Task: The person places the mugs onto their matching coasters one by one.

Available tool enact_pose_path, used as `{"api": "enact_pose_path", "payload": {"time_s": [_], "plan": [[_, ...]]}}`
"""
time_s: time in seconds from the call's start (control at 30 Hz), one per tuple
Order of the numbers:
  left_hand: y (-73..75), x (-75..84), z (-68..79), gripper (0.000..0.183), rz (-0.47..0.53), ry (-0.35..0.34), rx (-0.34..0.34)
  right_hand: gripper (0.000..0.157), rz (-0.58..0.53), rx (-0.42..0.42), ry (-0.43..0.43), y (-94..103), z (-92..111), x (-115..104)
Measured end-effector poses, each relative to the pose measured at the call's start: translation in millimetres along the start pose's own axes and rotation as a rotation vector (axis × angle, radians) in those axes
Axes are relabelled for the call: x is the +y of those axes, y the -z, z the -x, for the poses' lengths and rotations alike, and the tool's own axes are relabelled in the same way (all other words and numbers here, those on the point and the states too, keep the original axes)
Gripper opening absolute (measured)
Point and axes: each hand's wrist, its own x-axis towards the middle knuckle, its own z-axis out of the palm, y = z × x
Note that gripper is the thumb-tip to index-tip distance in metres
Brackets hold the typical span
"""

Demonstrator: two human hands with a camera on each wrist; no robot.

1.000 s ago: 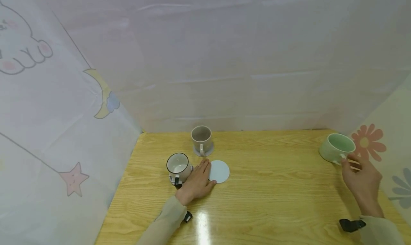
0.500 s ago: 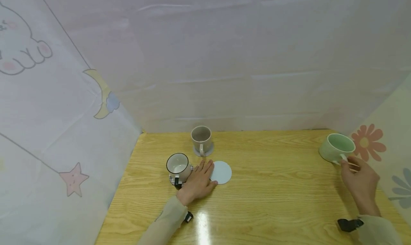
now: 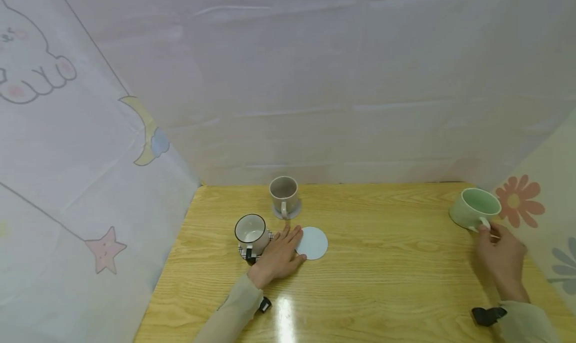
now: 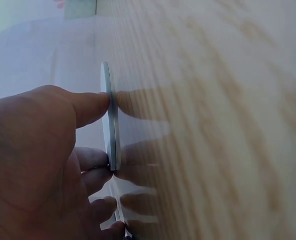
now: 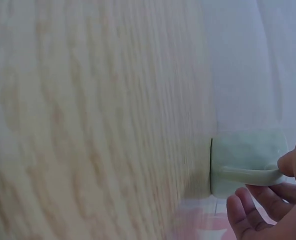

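In the head view my left hand (image 3: 280, 258) lies low over the table with its fingers stretched out, beside a round white coaster (image 3: 312, 243). The left wrist view shows the thumb and forefinger touching the near side of this coaster (image 4: 108, 117), which lies flat on the wood. At the far right, my right hand (image 3: 501, 255) pinches the handle of a pale green mug (image 3: 468, 214). The green mug (image 5: 248, 150) stands upright, base at the tabletop, in the right wrist view. The thumb is on its handle, fingers curled beneath.
Left of my left hand, a white mug (image 3: 252, 235) with a dark rim sits on a checked coaster (image 3: 241, 253). Behind it, a grey-beige mug (image 3: 284, 193) stands on a pale coaster (image 3: 294, 212). Patterned sheeting (image 3: 324, 108) borders the wooden table (image 3: 382, 283).
The white coaster and my left hand's fingers have shifted slightly right, away from the white mug. My right hand has moved a little left while keeping the green mug's handle; the mug stays nearly in place.
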Motion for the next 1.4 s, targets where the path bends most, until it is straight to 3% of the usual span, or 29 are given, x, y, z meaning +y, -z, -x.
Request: {"api": "enact_pose_path", "payload": {"time_s": [0.1, 0.2, 0.3, 0.37, 0.57, 0.77, 0.97, 1.4], "plan": [[2.1, 1.4, 0.1, 0.074, -0.004, -0.003, -0.008, 0.054, -0.088, -0.015, -0.023, -1.6, -1.3, 0.7], [3.3, 2.7, 0.7, 0.073, -0.003, -0.006, -0.009, 0.048, -0.418, -0.113, -0.077, -1.1, -1.5, 1.8], [4.2, 3.3, 1.6, 0.073, 0.013, -0.004, -0.013, 0.029, -0.755, -0.207, -0.148, -0.4, -1.3, 2.3], [4.6, 3.4, 2.2, 0.073, 0.025, -0.003, -0.014, 0.018, -0.857, -0.233, -0.160, 0.3, -0.5, 2.1], [6.0, 3.8, 2.9, 0.074, 0.031, -0.010, -0.011, 0.012, -0.979, -0.277, -0.206, 3.2, -1.7, 0.7], [8.3, 5.7, 3.2, 0.074, 0.039, -0.005, -0.015, 0.026, -1.082, -0.314, -0.259, 6.0, -2.2, -0.6], [7.6, 6.0, 2.9, 0.074, 0.039, 0.000, -0.024, 0.025, -1.181, -0.314, -0.273, 6.5, -0.1, -1.7], [6.9, 5.4, 2.3, 0.074, 0.030, -0.006, -0.020, 0.021, -1.149, -0.245, -0.260, 3.8, 4.6, -3.1]]}}
